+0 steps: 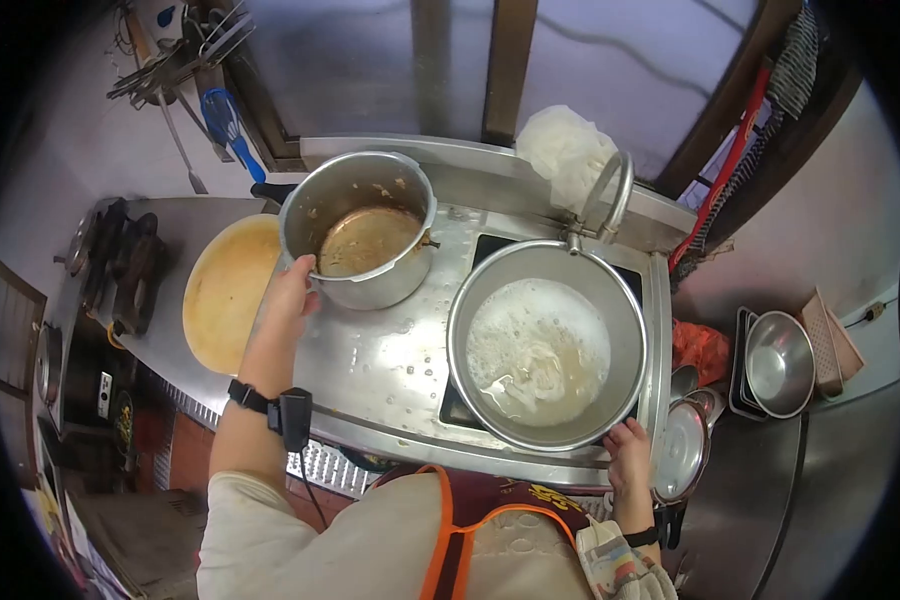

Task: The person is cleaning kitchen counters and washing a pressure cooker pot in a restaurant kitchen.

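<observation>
My left hand [292, 290] grips the near left rim of a deep metal pot [375, 290], whose inside has brown residue on its walls and bottom. The pot is upright on the steel counter [370, 370]. To its right a wide metal basin [625, 330] sits over the sink opening, below the curved faucet [620, 195]. Cloudy, foamy water [570, 370] and a pale soft mass lie in the basin. At the basin's lower right rim is my right hand [627, 447], its fingers bent against the outer edge.
Left of the pot lies a round yellowish board [232, 295]. A pale plastic bag [565, 150] hangs behind the faucet. Utensils and a blue whisk [230, 125] hang at the upper left. Metal bowls [780, 362] and lids [678, 450] stand at the right.
</observation>
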